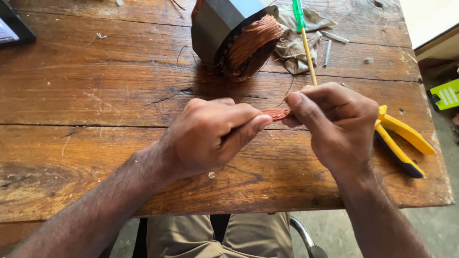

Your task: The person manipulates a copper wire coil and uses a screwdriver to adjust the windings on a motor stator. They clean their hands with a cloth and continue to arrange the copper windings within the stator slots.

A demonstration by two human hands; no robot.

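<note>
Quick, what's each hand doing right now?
Left hand: closed, pinching one end of a copper wire bundle.
Right hand: closed, pinching the other end.

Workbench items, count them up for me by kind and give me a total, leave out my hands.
Motor stator with copper windings: 1
Copper wire bundle, pinched between both hands: 1
Green-handled screwdriver: 1
Yellow-handled pliers: 1
Grey rag: 1
Long bolts: 2
Dark tablet-like device at the corner: 1
Total: 8
</note>
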